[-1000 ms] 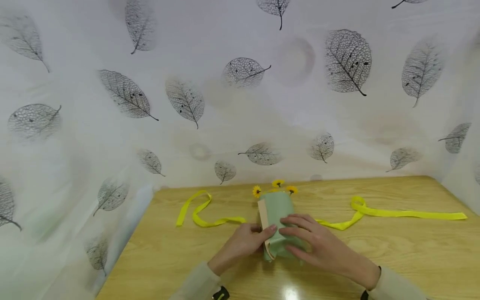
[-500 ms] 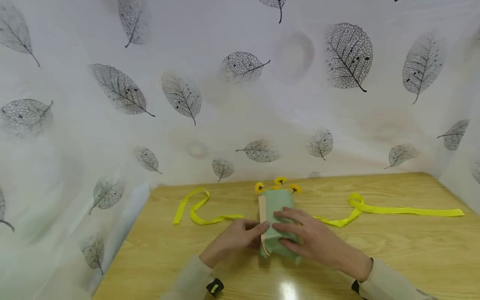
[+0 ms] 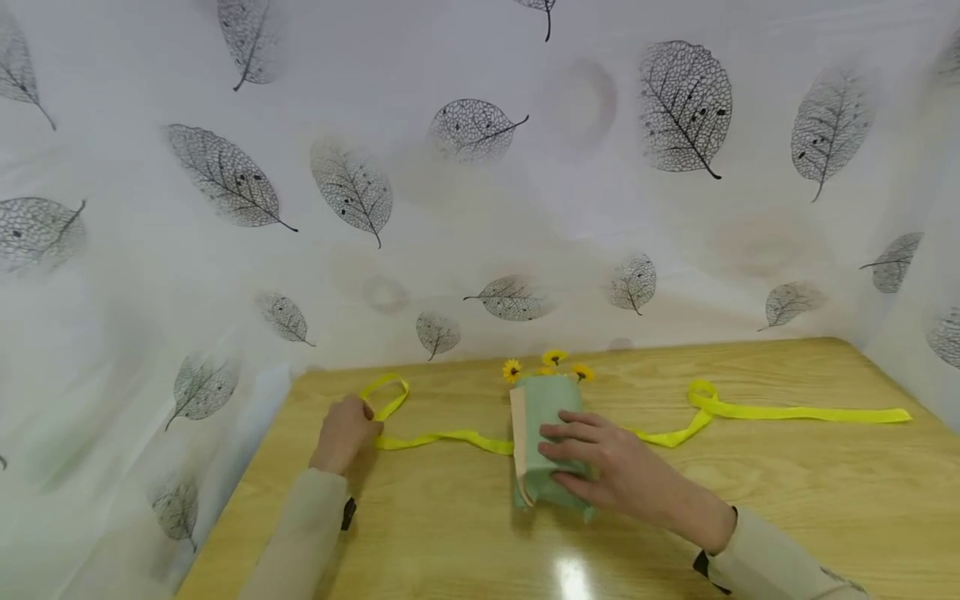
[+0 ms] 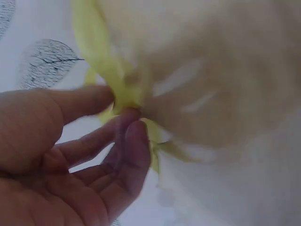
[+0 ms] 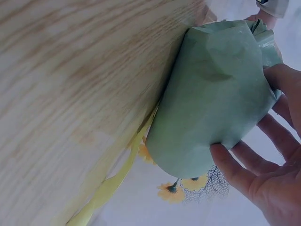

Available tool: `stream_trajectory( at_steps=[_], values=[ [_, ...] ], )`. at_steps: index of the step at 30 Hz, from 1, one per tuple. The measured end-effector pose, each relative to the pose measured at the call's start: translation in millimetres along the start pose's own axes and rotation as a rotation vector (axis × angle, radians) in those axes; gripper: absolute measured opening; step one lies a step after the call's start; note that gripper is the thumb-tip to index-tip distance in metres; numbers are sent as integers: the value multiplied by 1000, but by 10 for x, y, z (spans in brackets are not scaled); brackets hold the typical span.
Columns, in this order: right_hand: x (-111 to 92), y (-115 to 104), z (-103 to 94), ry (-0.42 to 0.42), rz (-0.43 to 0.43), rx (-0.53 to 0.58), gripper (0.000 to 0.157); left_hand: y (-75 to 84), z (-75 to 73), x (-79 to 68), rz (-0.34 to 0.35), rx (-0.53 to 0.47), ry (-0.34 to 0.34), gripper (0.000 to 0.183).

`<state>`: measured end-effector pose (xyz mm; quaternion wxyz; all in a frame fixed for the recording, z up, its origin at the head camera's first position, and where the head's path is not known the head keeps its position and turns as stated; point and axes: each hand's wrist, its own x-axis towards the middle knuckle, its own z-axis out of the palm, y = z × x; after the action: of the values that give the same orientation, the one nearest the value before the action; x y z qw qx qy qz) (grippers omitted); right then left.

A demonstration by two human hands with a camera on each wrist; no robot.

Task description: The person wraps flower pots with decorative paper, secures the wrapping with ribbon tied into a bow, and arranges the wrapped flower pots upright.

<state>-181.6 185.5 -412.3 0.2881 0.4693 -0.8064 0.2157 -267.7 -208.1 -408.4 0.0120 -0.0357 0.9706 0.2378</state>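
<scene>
Our 2 hands work apart: the left hand (image 3: 345,435) pinches the yellow ribbon (image 3: 450,436) between thumb and fingertips, and the right hand (image 3: 618,460) lies with its fingers spread over the green wrap (image 5: 211,94), fingertips touching the paper. We judge the step in hand to be taking up the ribbon on the left while the right hand steadies the wrap. The next move seems to call for drawing that length in over the wrap, with light pressure from the right hand so the paper does not spring loose.

For us, the wrap lies right under the right hand and well to the right of the left hand, resting on the table (image 3: 420,525). Its pale edge strip (image 3: 519,425) faces the left hand. From the left hand's pinch the ribbon runs to that edge, seems to pass beneath the wrap, and comes out beyond the right hand, where it makes 1 loop and trails off to the right.

Farther from the hands, yellow flowers (image 3: 512,368) poke out of the wrap's far end; we count 3 plainly and part of a 4th. Beyond both hands hangs a leaf-printed sheet (image 3: 420,58).
</scene>
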Motion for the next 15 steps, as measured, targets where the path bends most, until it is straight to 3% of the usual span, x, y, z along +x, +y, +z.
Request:
stream_trajectory(
  at_steps=[3, 7, 13, 15],
  values=[
    [11, -5, 10, -5, -2, 1, 36, -152, -14, -9, 25, 20, 41, 20],
    [28, -14, 15, -5, 2, -8, 37, -321, -136, -48, 2, -34, 73, 19],
    [34, -14, 5, -1, 8, -7, 39, -558, -393, -108, -69, -60, 37, 30],
    [29, -11, 1, -2, 10, 1, 39, -639, -442, -105, -97, -139, 2, 35]
  ],
)
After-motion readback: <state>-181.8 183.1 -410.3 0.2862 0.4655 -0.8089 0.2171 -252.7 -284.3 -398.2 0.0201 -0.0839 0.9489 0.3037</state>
